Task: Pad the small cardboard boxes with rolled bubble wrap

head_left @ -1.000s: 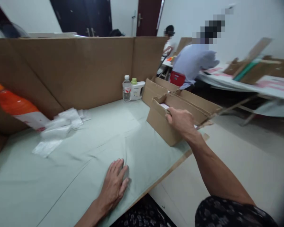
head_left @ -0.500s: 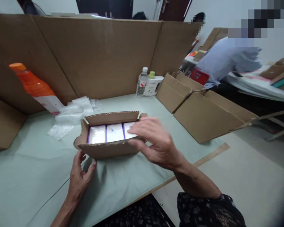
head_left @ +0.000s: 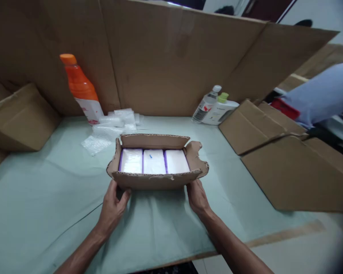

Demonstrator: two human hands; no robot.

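Observation:
A small open cardboard box (head_left: pixel 157 180) sits on the pale green table cover (head_left: pixel 45 213) in front of me. Inside lie three white packs (head_left: pixel 154 161) side by side with purple edges. My left hand (head_left: pixel 113 205) grips the box's near left corner, thumb and fingers curled against the wall. At the near right corner my right hand (head_left: pixel 197 196) holds the box, its fingers hidden under the flap.
An orange bottle (head_left: pixel 80 89) and a heap of bubble-wrap bags (head_left: pixel 110 127) stand behind the box. A water bottle (head_left: pixel 206 104) and a white pump bottle (head_left: pixel 221 110) are at back right. Big cardboard boxes (head_left: pixel 288 167) lie right, another box (head_left: pixel 20 120) left. A person's blue sleeve (head_left: pixel 322 93) shows at far right.
The small box came out of the big box on the right and now rests in front of me. My right hand left its top and took the near right corner; the left hand took the near left corner.

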